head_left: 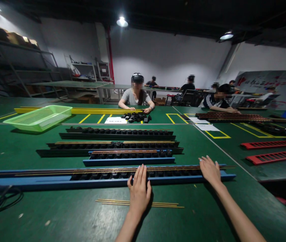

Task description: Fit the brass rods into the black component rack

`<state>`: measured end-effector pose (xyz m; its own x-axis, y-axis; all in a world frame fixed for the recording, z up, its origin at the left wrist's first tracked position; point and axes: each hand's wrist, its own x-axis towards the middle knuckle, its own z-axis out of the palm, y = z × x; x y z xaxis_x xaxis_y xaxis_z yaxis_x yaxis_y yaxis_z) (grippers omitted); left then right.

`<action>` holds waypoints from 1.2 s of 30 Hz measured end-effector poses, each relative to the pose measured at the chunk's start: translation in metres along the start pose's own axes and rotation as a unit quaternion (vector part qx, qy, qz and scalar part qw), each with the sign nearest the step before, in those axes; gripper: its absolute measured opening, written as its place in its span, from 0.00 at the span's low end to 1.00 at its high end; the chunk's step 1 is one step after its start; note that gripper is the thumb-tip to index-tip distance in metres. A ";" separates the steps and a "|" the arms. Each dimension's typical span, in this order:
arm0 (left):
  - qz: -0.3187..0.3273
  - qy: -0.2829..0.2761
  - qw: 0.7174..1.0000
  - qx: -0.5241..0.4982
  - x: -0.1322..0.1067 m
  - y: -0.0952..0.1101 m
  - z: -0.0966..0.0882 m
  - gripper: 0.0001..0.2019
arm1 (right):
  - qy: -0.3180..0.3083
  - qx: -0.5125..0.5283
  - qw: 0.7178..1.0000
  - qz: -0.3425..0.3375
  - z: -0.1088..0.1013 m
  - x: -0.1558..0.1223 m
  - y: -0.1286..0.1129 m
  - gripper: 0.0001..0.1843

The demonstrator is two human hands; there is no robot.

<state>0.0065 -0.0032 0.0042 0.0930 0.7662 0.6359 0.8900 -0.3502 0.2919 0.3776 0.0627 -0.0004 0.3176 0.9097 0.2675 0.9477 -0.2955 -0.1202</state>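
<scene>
A long blue rail (44, 182) filled with black parts and thin brass rods lies across the green table in front of me. My left hand (139, 190) rests flat on its near edge, fingers stretched out and together. My right hand (209, 169) lies flat on the rail's right end, fingers extended. Neither hand holds anything. A few loose brass rods (163, 203) lie on the table just under my left hand.
Behind the blue rail lie a shorter blue rail (129, 160) and two black rails (107, 148) with parts. A green plastic basket (38, 117) stands at back left. Red rails (274, 156) lie at right. A person (136, 95) sits opposite with black parts (135, 117); others work behind.
</scene>
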 end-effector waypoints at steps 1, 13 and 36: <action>-0.001 0.001 1.000 -0.001 0.000 0.000 0.000 0.31 | 0.000 -0.001 1.000 -0.002 0.001 0.000 0.000 0.32; 0.008 0.007 1.000 0.011 0.002 0.000 -0.002 0.31 | -0.018 -0.007 1.000 -0.013 -0.016 0.032 0.041 0.31; -0.006 0.002 1.000 0.003 0.001 0.002 0.000 0.32 | -0.128 -0.034 0.991 -0.033 -0.015 0.040 0.048 0.29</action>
<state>0.0080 -0.0031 0.0053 0.0812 0.7682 0.6350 0.8936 -0.3383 0.2949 0.4360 0.0809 0.0186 0.2442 0.9695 0.0214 0.9690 -0.2431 -0.0433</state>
